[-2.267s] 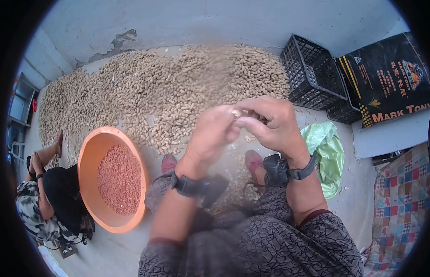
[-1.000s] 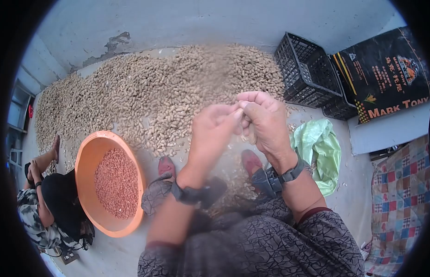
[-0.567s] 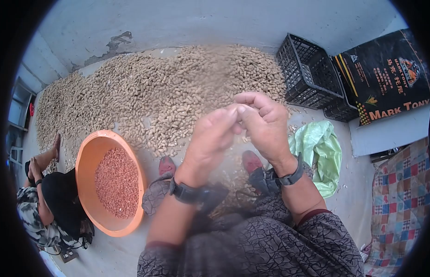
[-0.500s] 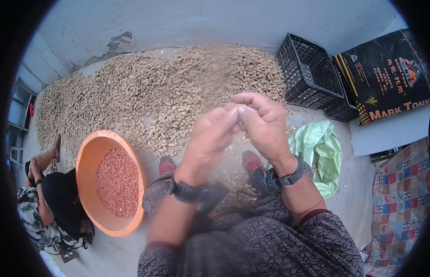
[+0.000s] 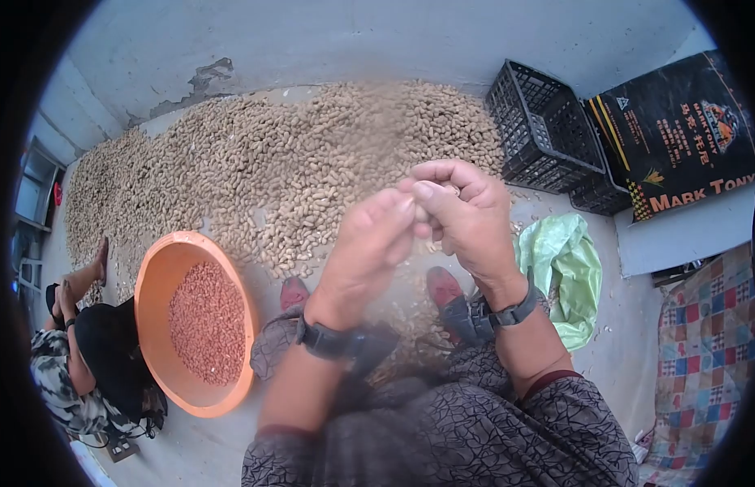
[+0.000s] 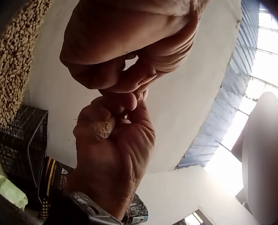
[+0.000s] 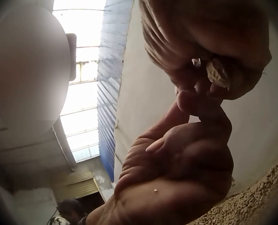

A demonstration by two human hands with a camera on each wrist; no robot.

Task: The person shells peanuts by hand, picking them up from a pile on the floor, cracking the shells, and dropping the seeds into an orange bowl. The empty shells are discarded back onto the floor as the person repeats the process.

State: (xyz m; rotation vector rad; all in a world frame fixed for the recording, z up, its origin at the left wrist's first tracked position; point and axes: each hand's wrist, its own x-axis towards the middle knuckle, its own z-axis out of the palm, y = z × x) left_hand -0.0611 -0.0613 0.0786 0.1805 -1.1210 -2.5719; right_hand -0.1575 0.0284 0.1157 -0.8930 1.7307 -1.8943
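My left hand (image 5: 363, 247) and right hand (image 5: 479, 227) meet fingertip to fingertip in front of me, in the middle of the head view. Both thumbs and forefingers pinch at a small tan peanut (image 6: 139, 95), mostly hidden between the tips. A second peanut in its shell (image 7: 218, 74) is tucked in the curled fingers of my right hand. Below and beyond the hands spreads a heap of unshelled peanuts (image 5: 304, 178) on the floor. At the left stands an orange basin (image 5: 154, 304) holding reddish shelled kernels (image 5: 205, 325).
Black plastic crates (image 5: 548, 134) stand at the back right beside a black printed sack (image 5: 677, 134). A light green bag (image 5: 568, 276) lies right of my feet. Another person (image 5: 69, 365) sits at the far left. A checked cloth (image 5: 706, 365) hangs at the right.
The hands stay together while thumbs and fingertips shift slightly. A peanut that showed between the fingertips at first is now mostly covered. The basin and heap have not visibly changed.
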